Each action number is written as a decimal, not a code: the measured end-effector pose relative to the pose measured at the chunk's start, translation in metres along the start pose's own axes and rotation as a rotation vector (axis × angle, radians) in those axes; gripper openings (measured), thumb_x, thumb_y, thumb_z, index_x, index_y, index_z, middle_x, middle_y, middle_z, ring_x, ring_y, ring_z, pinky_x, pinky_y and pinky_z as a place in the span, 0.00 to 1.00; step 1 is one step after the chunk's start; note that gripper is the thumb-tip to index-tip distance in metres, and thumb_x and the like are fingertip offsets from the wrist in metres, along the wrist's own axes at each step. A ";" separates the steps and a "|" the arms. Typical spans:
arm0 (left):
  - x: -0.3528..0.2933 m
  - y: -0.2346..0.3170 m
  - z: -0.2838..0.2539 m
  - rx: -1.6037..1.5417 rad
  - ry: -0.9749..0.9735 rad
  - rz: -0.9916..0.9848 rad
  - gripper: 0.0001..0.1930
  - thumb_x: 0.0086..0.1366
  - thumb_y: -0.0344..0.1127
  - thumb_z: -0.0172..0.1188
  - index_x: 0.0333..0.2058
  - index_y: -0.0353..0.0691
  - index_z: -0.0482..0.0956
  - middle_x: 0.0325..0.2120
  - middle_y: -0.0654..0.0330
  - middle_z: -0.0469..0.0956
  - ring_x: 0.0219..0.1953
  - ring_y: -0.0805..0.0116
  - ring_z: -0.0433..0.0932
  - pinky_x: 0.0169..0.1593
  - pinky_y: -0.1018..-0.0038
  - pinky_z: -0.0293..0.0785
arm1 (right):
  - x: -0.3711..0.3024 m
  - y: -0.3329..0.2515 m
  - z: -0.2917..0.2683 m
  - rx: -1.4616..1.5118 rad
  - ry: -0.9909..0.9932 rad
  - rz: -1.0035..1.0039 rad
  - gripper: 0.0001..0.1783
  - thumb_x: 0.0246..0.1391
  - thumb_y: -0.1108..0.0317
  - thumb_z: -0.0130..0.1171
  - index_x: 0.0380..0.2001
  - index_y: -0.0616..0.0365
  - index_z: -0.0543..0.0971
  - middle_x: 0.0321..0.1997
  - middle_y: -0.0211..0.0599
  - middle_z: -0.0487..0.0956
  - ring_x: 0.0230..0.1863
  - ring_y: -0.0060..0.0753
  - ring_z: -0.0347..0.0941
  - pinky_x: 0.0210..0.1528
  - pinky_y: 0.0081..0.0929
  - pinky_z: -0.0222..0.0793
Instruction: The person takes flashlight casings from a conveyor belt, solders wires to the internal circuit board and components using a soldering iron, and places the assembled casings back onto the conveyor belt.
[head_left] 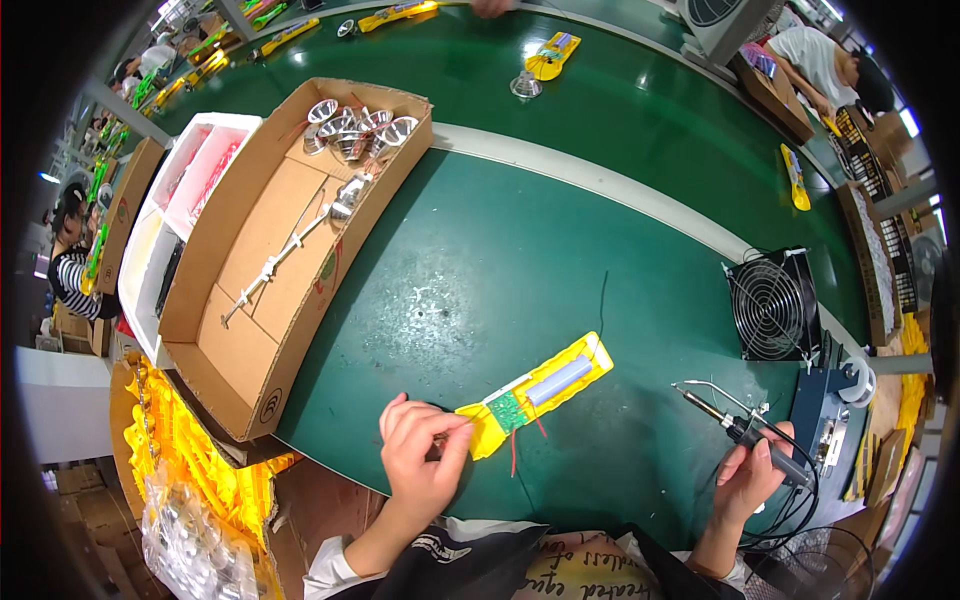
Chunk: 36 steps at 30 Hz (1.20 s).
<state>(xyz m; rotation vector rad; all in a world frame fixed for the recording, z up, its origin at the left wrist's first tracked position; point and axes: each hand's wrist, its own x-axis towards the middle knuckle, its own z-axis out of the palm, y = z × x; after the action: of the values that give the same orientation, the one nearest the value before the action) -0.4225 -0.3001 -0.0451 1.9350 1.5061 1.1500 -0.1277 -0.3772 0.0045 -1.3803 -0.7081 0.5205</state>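
On the green bench in front of me lies a yellow plastic torch housing [487, 437], open side up. Inside it sit a green circuit board [508, 409] and a lilac cylindrical battery [560, 382]. Short red wires stick out beside the board, and a thin dark wire reaches past the far end. My left hand [420, 450] pinches the housing's wide left end between thumb and fingers. Off to the right, my right hand [755, 475] is closed around a soldering iron [745, 430], with a thin metal tube running alongside its tip.
A cardboard box [240, 290] with shiny reflector cups [350, 130] stands at left, beside white foam boxes [205, 150]. A black fan [770, 305] and a blue soldering unit [822, 410] stand at right. Beyond runs a green conveyor [640, 130] carrying yellow housings; co-workers sit farther off.
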 end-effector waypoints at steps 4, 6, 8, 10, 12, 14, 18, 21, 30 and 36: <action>0.004 0.004 0.003 -0.015 -0.012 0.036 0.05 0.43 0.26 0.59 0.21 0.40 0.73 0.16 0.64 0.69 0.24 0.67 0.68 0.44 0.63 0.61 | -0.004 -0.018 0.025 0.033 -0.131 0.023 0.16 0.47 0.63 0.52 0.27 0.61 0.59 0.07 0.33 0.62 0.03 0.20 0.55 0.04 0.11 0.51; 0.005 0.004 0.001 -0.016 -0.037 0.029 0.05 0.43 0.26 0.60 0.21 0.40 0.73 0.15 0.65 0.67 0.23 0.68 0.67 0.43 0.64 0.62 | -0.008 -0.022 0.035 0.061 -0.219 0.057 0.16 0.48 0.63 0.52 0.26 0.61 0.58 0.07 0.35 0.63 0.03 0.21 0.56 0.04 0.12 0.54; 0.005 0.002 0.004 -0.036 -0.037 0.021 0.05 0.42 0.26 0.60 0.20 0.41 0.73 0.14 0.66 0.65 0.22 0.68 0.65 0.41 0.65 0.62 | -0.010 -0.024 0.046 0.070 -0.227 0.074 0.16 0.47 0.64 0.52 0.25 0.61 0.57 0.08 0.36 0.64 0.03 0.22 0.57 0.05 0.13 0.56; 0.005 0.000 0.004 -0.051 -0.055 0.007 0.05 0.42 0.26 0.60 0.20 0.41 0.73 0.13 0.67 0.64 0.21 0.69 0.64 0.41 0.66 0.62 | -0.008 -0.025 0.056 0.059 -0.285 0.117 0.16 0.46 0.66 0.53 0.26 0.61 0.57 0.08 0.37 0.64 0.04 0.24 0.59 0.05 0.15 0.57; 0.004 0.000 0.002 -0.068 -0.044 -0.012 0.06 0.41 0.26 0.61 0.19 0.42 0.73 0.12 0.67 0.63 0.20 0.69 0.63 0.40 0.67 0.62 | -0.004 -0.028 0.070 0.067 -0.326 0.156 0.15 0.45 0.68 0.53 0.26 0.62 0.58 0.09 0.38 0.65 0.05 0.24 0.60 0.06 0.15 0.59; 0.001 -0.002 0.001 -0.060 -0.033 -0.029 0.07 0.39 0.28 0.64 0.20 0.44 0.74 0.15 0.68 0.65 0.23 0.68 0.65 0.41 0.66 0.61 | 0.000 -0.030 0.084 0.027 -0.442 0.225 0.13 0.44 0.71 0.53 0.26 0.64 0.59 0.10 0.38 0.65 0.06 0.24 0.61 0.07 0.15 0.60; 0.000 -0.003 0.000 -0.077 -0.040 -0.036 0.09 0.38 0.28 0.65 0.19 0.44 0.74 0.15 0.68 0.65 0.23 0.68 0.65 0.39 0.66 0.62 | 0.008 -0.025 0.101 0.013 -0.532 0.311 0.10 0.41 0.75 0.52 0.24 0.64 0.61 0.11 0.37 0.66 0.06 0.22 0.61 0.09 0.15 0.59; 0.000 -0.004 0.001 -0.085 -0.028 -0.050 0.09 0.37 0.28 0.65 0.19 0.44 0.74 0.15 0.68 0.66 0.24 0.68 0.65 0.39 0.66 0.61 | 0.011 -0.024 0.111 -0.004 -0.528 0.298 0.11 0.38 0.74 0.55 0.23 0.63 0.62 0.11 0.36 0.66 0.06 0.19 0.60 0.09 0.13 0.58; 0.001 -0.003 0.001 -0.087 -0.033 -0.057 0.08 0.36 0.29 0.65 0.17 0.44 0.74 0.16 0.69 0.67 0.24 0.69 0.65 0.38 0.69 0.60 | 0.023 -0.024 0.129 -0.166 -0.572 0.254 0.18 0.33 0.65 0.59 0.18 0.63 0.61 0.09 0.32 0.65 0.03 0.15 0.56 0.04 0.10 0.50; 0.000 -0.004 0.001 -0.101 -0.048 -0.067 0.08 0.34 0.28 0.65 0.17 0.44 0.74 0.15 0.69 0.67 0.24 0.69 0.65 0.37 0.69 0.60 | 0.023 -0.022 0.132 -0.173 -0.557 0.302 0.17 0.32 0.66 0.58 0.18 0.63 0.62 0.09 0.33 0.65 0.03 0.15 0.56 0.03 0.10 0.50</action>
<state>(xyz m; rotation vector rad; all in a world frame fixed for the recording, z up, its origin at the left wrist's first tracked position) -0.4243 -0.2984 -0.0486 1.8190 1.4480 1.1216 -0.2081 -0.2715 0.0353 -1.5270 -1.0134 1.1322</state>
